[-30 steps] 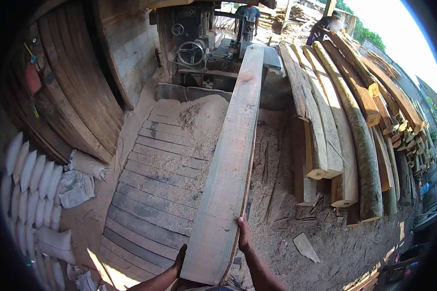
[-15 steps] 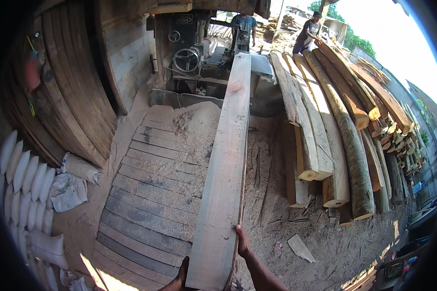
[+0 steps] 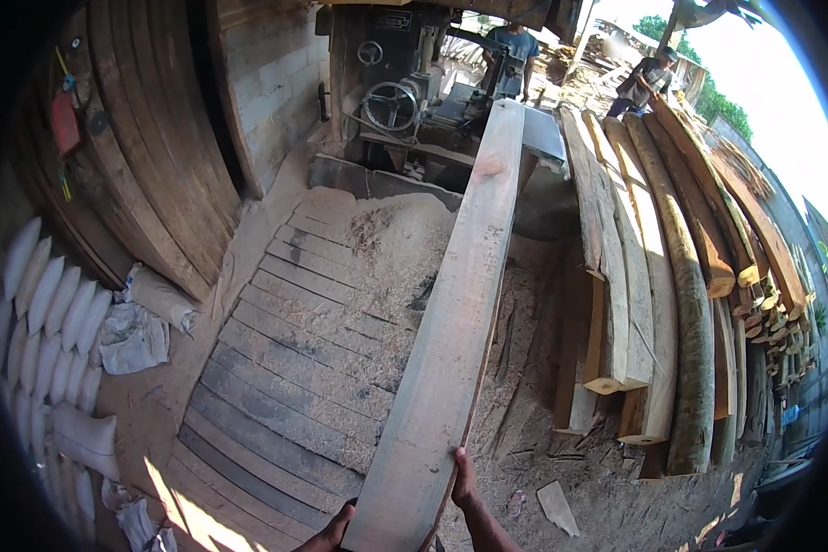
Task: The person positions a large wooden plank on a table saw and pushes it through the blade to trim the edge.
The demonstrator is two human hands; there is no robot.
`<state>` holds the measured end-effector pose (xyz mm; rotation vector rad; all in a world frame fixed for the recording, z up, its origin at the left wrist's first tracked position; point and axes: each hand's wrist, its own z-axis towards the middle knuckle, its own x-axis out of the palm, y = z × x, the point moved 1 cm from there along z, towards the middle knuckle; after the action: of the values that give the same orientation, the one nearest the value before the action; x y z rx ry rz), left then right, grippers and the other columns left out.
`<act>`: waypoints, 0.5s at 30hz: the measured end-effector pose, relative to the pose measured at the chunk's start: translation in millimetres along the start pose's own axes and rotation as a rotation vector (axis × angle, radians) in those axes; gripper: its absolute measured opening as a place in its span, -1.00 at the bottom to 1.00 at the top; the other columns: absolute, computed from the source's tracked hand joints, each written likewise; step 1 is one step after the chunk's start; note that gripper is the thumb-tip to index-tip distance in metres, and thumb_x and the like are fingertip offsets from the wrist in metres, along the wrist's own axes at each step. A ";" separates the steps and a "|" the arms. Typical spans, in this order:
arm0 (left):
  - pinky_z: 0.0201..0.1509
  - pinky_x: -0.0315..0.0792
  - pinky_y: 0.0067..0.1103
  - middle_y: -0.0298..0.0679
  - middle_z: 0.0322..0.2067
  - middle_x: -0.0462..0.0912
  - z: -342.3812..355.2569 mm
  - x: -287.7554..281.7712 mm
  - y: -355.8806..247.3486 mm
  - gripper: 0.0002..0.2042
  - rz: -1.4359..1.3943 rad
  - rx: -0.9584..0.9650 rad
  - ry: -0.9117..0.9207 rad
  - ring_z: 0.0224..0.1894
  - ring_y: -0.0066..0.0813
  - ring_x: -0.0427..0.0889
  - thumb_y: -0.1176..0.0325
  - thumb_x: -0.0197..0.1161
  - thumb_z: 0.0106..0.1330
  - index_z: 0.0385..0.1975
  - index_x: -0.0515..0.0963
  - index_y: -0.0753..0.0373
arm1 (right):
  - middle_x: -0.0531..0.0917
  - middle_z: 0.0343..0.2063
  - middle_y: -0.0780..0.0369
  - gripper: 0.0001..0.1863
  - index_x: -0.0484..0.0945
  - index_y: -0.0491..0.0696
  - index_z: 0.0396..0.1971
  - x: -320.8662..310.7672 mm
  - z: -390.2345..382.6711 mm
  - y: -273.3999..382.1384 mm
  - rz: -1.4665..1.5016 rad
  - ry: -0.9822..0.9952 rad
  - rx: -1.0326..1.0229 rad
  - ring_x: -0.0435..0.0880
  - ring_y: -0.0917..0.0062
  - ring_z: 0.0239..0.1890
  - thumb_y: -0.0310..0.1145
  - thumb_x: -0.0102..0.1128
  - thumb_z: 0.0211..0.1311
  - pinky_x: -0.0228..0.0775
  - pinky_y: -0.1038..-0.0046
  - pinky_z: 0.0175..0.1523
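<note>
- Plump white sacks (image 3: 51,313) are stacked at the far left, with a crumpled pale sack (image 3: 133,340) on the ground just beside them.
- Tall brown boards (image 3: 143,147) stand above and behind the sacks; a red object (image 3: 64,126) hangs in front of them.
- Dark slats (image 3: 276,368) cover the floor, partly under a heap of sawdust (image 3: 405,230).
- The left hand (image 3: 339,524) grips the plank's left edge at its near end; most of its fingers are hidden.
- A dark machine (image 3: 396,64) with a spoked handwheel (image 3: 389,107) stands beyond the sawdust.
- The long, pale plank (image 3: 442,340) slants from between the hands up to the machine's metal counter (image 3: 545,138).
- The right hand (image 3: 465,478) grips the plank's right edge, thumb up, other fingers out of sight.
- A person in a blue shirt (image 3: 513,46) stands behind the machine.
- A flat wood scrap (image 3: 557,509) lies on the ground near the right hand.
- Squared timbers (image 3: 621,304) and a bark-covered log (image 3: 690,304) lie side by side; another person (image 3: 644,83) leans at their far end.
</note>
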<state>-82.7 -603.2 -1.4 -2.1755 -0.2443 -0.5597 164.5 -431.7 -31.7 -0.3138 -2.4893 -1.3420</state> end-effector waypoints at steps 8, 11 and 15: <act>0.44 -0.07 -0.29 -0.06 0.37 0.13 64.0 3.9 -48.8 0.11 -0.066 0.043 -0.039 0.42 -0.17 0.06 0.08 0.38 -0.20 0.44 -0.08 0.25 | 0.42 0.18 0.06 -0.06 0.20 -0.11 0.31 -8.8 73.2 30.4 0.062 -0.007 0.094 0.44 0.24 0.19 0.33 0.06 0.12 0.25 0.20 0.29; 0.44 -0.06 -0.29 -0.04 0.37 0.12 98.9 6.4 -80.7 0.09 -0.087 0.051 -0.041 0.41 -0.16 0.07 0.06 0.36 -0.14 0.44 -0.10 0.26 | 0.44 0.15 0.10 -0.13 0.13 -0.05 0.33 -9.6 109.2 55.0 0.069 0.017 0.116 0.44 0.27 0.17 0.23 0.04 0.17 0.26 0.22 0.27; 0.45 -0.09 -0.30 -0.05 0.38 0.10 153.0 3.1 -121.8 0.09 -0.076 0.063 -0.030 0.42 -0.18 0.05 0.07 0.36 -0.13 0.43 -0.10 0.27 | 0.42 0.17 0.07 -0.08 0.16 -0.11 0.31 -1.7 161.2 94.6 0.065 0.058 0.096 0.43 0.25 0.19 0.28 0.03 0.14 0.25 0.21 0.28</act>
<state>-77.0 -407.8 3.4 -2.1218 -0.3578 -0.5552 172.2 -245.3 -43.0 -0.3266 -2.4641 -1.1855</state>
